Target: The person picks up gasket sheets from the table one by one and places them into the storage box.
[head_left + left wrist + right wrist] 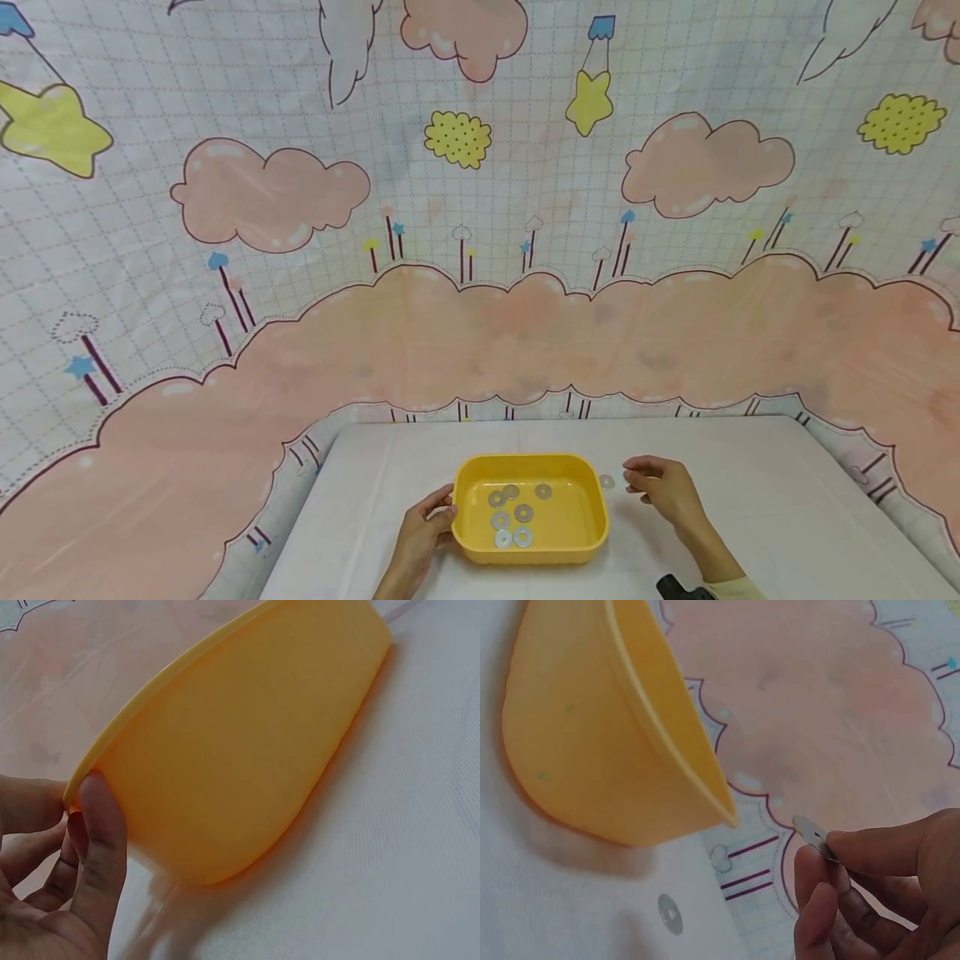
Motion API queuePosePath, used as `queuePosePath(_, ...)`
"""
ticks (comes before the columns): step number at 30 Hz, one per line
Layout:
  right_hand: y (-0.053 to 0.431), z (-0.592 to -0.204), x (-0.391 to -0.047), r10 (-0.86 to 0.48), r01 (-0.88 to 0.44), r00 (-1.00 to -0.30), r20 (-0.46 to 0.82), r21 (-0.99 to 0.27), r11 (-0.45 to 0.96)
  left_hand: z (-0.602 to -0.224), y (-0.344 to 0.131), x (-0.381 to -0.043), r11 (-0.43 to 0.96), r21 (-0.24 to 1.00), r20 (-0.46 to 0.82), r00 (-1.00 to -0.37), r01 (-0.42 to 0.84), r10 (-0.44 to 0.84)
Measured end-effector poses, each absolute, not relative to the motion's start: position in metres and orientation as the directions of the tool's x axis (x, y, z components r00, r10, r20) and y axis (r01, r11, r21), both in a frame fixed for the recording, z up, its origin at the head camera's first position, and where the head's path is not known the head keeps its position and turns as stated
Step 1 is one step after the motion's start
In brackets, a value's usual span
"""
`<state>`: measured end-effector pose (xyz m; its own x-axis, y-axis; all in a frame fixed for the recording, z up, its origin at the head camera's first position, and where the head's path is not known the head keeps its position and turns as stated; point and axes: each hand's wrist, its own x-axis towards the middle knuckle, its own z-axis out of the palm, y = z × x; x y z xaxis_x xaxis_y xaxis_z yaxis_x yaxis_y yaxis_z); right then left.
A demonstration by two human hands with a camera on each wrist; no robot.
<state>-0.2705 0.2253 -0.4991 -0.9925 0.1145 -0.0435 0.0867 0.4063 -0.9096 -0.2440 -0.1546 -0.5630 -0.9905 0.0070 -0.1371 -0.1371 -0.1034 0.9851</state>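
Observation:
A yellow plastic tray (570,521) stands on the white-covered table, with several flat metal washers (522,513) lying inside it. My left hand (422,529) is at its left end, where thumb and fingers pinch the rim (112,735). To the right of the tray, my right hand (670,493) is raised above the table, and in the right wrist view its thumb and fingers pinch a single washer (810,831). Another washer (670,914) lies on the table just outside the tray's right end. The head view hardly shows the washer in my right hand.
White cloth (360,483) covers the table. Behind it hangs a patterned curtain (495,342) with clouds and stars. A black device (678,587) sits at my right wrist, by a pale sleeve (735,588).

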Motion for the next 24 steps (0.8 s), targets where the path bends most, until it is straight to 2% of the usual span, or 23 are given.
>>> queuePosePath(24, 0.181, -0.493, -0.271, 0.076, 0.093, -0.994, -0.078, -0.97, 0.223, -0.558, -0.155, -0.244, -0.09, 0.986, -0.137, -0.991, -0.137, -0.001)
